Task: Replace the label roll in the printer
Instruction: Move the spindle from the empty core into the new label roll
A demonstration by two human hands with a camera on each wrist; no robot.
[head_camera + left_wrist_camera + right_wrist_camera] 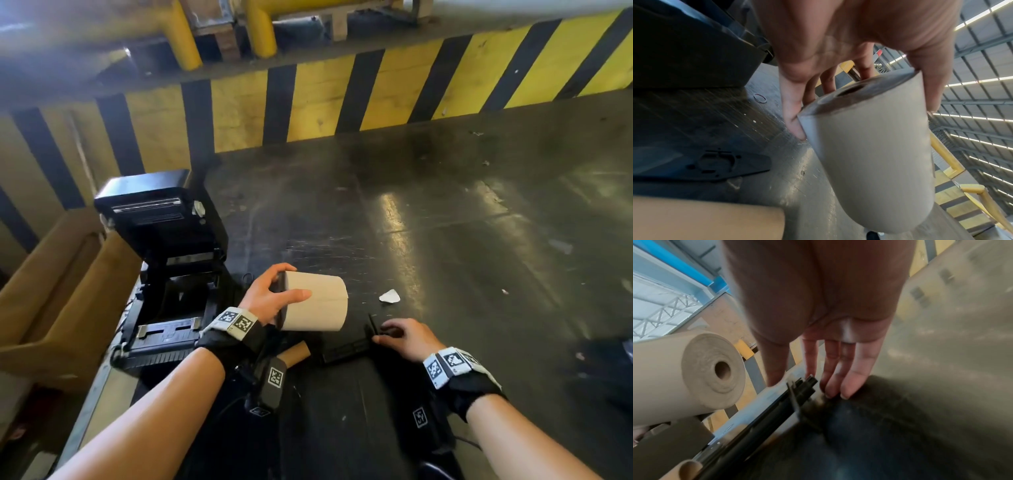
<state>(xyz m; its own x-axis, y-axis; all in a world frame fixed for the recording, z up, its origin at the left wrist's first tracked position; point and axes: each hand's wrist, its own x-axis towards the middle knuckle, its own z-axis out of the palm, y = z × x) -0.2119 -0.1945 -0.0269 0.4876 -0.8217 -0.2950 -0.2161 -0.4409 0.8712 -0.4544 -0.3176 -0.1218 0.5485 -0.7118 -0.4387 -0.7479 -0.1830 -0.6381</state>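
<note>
My left hand (274, 298) grips a full white label roll (317, 301) by its end, held in the air above the dark floor; the same roll (869, 154) fills the left wrist view, and its cored end (713, 369) shows in the right wrist view. The black label printer (164, 274) stands at the left with its lid up and its roll bay empty. My right hand (399, 334) reaches down with straight fingers (851, 386) onto a black roll spindle (349, 346) lying on the floor. An empty brown cardboard core (296, 354) lies beside the spindle.
A yellow-and-black striped wall (308, 99) runs behind. Brown cardboard (51, 301) stands left of the printer. A white paper scrap (390, 296) lies on the floor to the right of the roll. A black flat plastic piece (725, 164) lies near the printer.
</note>
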